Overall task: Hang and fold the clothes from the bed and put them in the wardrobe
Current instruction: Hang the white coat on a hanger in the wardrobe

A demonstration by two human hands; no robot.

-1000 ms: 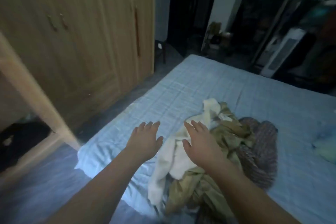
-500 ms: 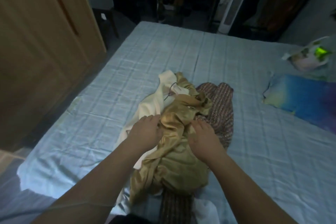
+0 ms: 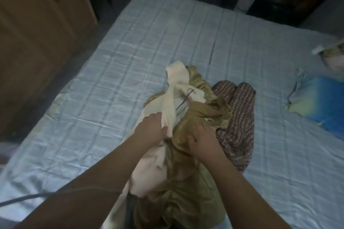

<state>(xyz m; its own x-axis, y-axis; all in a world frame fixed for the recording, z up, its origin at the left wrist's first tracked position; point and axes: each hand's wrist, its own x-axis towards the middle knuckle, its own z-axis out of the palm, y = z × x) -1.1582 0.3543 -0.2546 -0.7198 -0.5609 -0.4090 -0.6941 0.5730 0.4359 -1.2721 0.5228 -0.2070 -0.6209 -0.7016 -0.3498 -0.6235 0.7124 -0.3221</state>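
The left hand point(image 3: 149, 131) grips a fold of a cream-white soft garment point(image 3: 176, 83), thumb on the near side and fingers curled round the cloth. Just beside it, the right hand point(image 3: 203, 140) is clenched into a bunch of a golden-olive shiny garment point(image 3: 186, 193), its fingertips buried in the folds. The two garments are tangled together in one heap. The cream one runs from the near edge of the bed up to a peak beyond the hands, and the golden one spreads under and around it towards the person. A thin dark cord point(image 3: 184, 100) lies across the cream cloth above the left hand. A maroon striped knitted garment point(image 3: 240, 117) touches the right side of the heap, partly under the golden cloth. All three lie on a light blue checked bed sheet point(image 3: 121, 72). A brown wooden wardrobe point(image 3: 37, 24) stands to the left of the bed, and a blue and yellow pillow point(image 3: 320, 102) lies well apart at the right.
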